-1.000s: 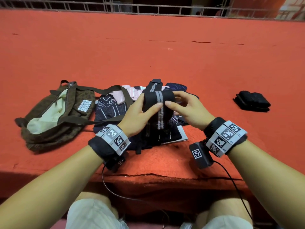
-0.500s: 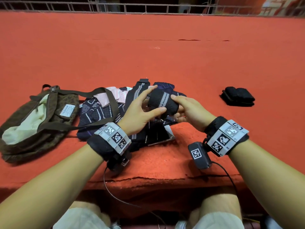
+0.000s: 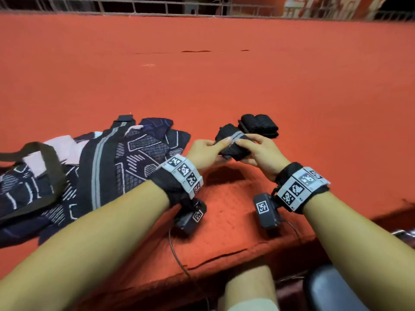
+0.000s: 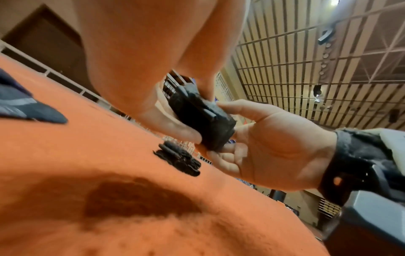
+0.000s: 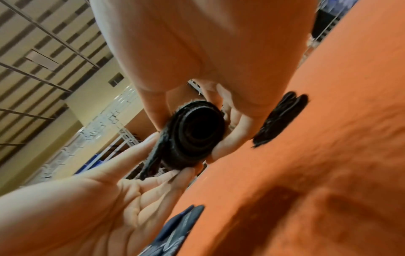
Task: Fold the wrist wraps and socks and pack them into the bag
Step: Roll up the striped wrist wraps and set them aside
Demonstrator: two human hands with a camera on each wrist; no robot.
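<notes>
Both sets of fingers are clamped on one rolled wrist wrap, black with a grey stripe, held clear above the red mat. The left hand pinches its near end between thumb and forefinger; the right hand curls around its other end, thumb on top. From the right wrist the roll's coiled layers show end-on, with a loose tail hanging from it.

Just beyond this roll, a second rolled black wrap lies on the mat. Left of the held roll, an unrolled striped wrap lies across a heap of dark patterned socks.

Of the bag only a brown strap shows, looped over the socks at the picture's left edge; its body and contents are cut off. Both wrist views are blurred.
</notes>
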